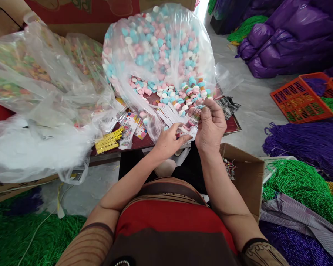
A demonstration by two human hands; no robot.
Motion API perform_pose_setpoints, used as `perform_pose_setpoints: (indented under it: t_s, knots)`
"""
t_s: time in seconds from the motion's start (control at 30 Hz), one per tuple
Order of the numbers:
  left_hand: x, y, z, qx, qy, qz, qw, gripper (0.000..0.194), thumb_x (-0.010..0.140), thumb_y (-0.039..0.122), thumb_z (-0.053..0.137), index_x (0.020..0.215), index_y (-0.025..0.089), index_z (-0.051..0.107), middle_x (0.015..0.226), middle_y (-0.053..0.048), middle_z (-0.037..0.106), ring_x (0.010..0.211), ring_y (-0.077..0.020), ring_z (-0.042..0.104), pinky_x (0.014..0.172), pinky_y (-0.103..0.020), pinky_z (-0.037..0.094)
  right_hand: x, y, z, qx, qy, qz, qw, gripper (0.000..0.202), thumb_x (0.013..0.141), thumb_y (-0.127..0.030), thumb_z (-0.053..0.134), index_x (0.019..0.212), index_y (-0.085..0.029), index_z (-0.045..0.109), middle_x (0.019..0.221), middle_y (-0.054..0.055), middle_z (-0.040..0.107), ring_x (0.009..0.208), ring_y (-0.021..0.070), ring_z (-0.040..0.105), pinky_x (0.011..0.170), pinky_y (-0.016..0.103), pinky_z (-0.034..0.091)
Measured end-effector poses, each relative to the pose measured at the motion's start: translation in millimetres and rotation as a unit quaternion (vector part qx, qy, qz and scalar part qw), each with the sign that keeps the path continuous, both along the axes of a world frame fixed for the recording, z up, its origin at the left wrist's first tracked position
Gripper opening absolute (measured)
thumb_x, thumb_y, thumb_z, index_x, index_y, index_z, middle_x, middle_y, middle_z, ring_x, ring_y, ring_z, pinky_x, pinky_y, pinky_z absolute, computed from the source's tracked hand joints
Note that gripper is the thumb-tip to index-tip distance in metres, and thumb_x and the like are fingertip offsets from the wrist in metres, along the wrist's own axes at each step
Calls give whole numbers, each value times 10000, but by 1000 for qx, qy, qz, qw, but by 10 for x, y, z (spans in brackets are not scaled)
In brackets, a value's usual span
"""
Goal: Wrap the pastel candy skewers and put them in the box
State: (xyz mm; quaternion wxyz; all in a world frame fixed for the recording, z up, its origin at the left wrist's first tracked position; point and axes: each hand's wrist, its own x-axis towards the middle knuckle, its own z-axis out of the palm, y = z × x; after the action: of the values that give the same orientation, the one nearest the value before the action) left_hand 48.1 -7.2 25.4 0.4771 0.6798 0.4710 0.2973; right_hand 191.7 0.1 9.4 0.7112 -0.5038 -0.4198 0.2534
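Note:
A small clear, printed candy packet (193, 120) filled with stacked pink and white pieces slants between my hands above the table's front edge. My right hand (211, 123) pinches its upper end between thumb and fingers. Around the lower end close the thumb and fingers of my left hand (170, 142). Behind them lie skewered stacks of coloured candies (194, 92) and loose pink, blue and white candies (166, 92). A fan of white sticks (169, 114) lies just beyond my left fingers, partly under the packet.
A big clear bag of candies (161, 44) fills the table's back; another bag (39, 74) stands left. Yellow twist ties (109, 140) lie beside printed packets (127, 129). Right of my lap is a cardboard box (246, 177). An orange crate (296, 98) and green strands (296, 181) lie farther right.

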Motion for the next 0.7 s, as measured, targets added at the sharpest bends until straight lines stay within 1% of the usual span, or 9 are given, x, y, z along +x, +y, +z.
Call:
perform_pose_setpoints:
  t_s: [0.13,0.2,0.3,0.4,0.47,0.53,0.6,0.67,0.7]
  knots:
    - [74,-27,-51,-161,-112,-49,979,178,902,363,639,899,188,609,597,69,500,556,-91,478,596,-227,402,-43,-74,105,-20,2,16,1000,389,930,-551,620,1242,-317,640,1246,65,692,1209,261,681,926,470,630]
    - [73,-81,-61,-257,-220,-90,937,280,873,441,681,856,178,586,558,88,402,487,-66,372,517,-207,337,8,-121,191,-23,30,75,996,400,899,-559,662,1233,-338,648,1261,57,697,1171,263,700,873,452,640]
    - [47,-192,-15,-375,-329,-204,842,442,785,563,769,840,157,602,544,109,309,456,-46,276,469,-197,286,111,-190,322,-33,89,214,972,517,845,-663,670,1267,-366,641,1255,55,711,1005,252,747,732,417,640]
    - [40,-276,33,-403,-354,-294,791,488,796,610,751,869,146,621,538,114,294,435,-49,276,461,-207,290,157,-232,385,-56,107,269,955,613,814,-753,638,1267,-341,652,1007,43,756,731,198,723,587,362,595]
    - [58,-287,24,-365,-325,-303,818,462,874,610,660,884,150,610,537,107,303,437,-63,297,472,-220,302,130,-226,375,-64,114,232,964,483,824,-673,694,1164,-330,686,750,-21,697,521,141,617,496,312,534]
    - [87,-264,-17,-267,-226,-257,901,400,953,562,561,886,168,585,554,83,357,474,-87,352,509,-234,335,59,-191,336,-64,119,161,978,309,819,-546,761,1013,-316,690,601,-76,595,401,101,501,429,268,455]
    - [113,-227,-69,-125,-66,-164,976,312,989,480,528,886,188,562,612,46,459,571,-129,467,589,-259,396,-40,-146,296,-60,111,71,989,233,819,-470,773,909,-289,657,562,-93,553,374,89,469,400,240,389]
    - [112,-200,-109,-13,59,-80,995,245,986,410,552,860,199,545,689,9,536,689,-173,558,683,-296,441,-129,-121,286,-49,92,-8,995,221,837,-446,748,877,-264,631,564,-89,560,391,93,495,405,230,365]
    - [96,-194,-120,11,74,-59,995,237,984,387,558,840,201,539,711,-2,550,713,-181,575,705,-306,446,-157,-123,300,-42,82,-25,995,215,839,-437,742,881,-258,629,567,-85,566,399,96,503,411,231,365]
